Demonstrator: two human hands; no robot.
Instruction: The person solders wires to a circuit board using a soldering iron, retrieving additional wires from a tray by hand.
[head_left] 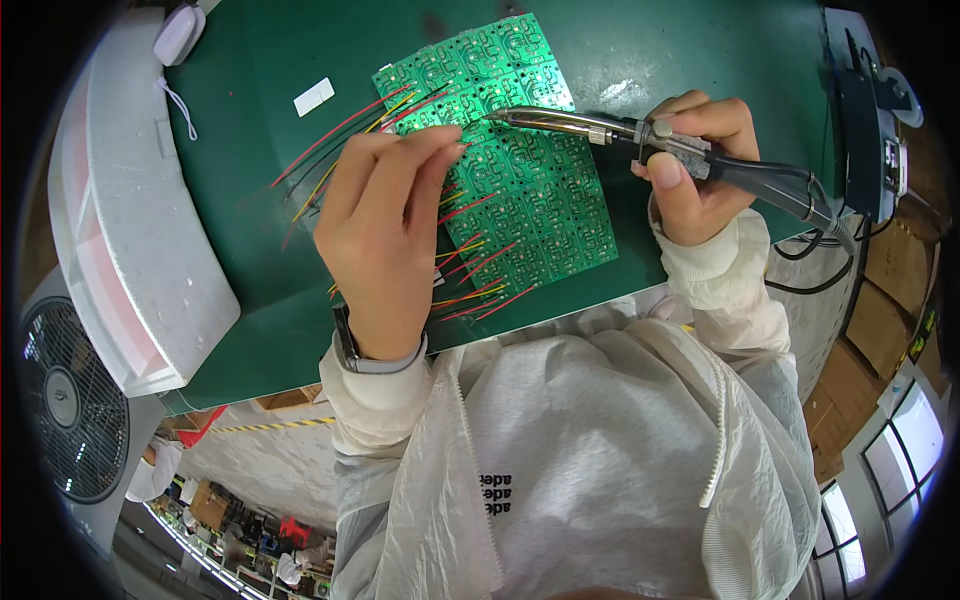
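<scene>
A green circuit board panel (560,215) lies on the green table, its repeated sections covered in small pads. My left hand (385,215) is over the board's left side, thumb and forefinger pinched; a bit of red wire shows at the fingertips, and the rest is hidden. In my right hand (700,150) is a soldering iron (560,122) with a thin tube strapped along it. Its tip points left, close to the left fingertips; whether it touches the board I cannot tell. Red, yellow and black wires (340,150) stick out past the board's left edge. More wires (480,295) lie at its near edge.
On the left stands a long white foam tray (150,220), with a fan (65,395) beyond the table edge. A small white block (314,96) lies left of the board. At the right edge is a dark device (865,145); black cables (815,285) hang near it.
</scene>
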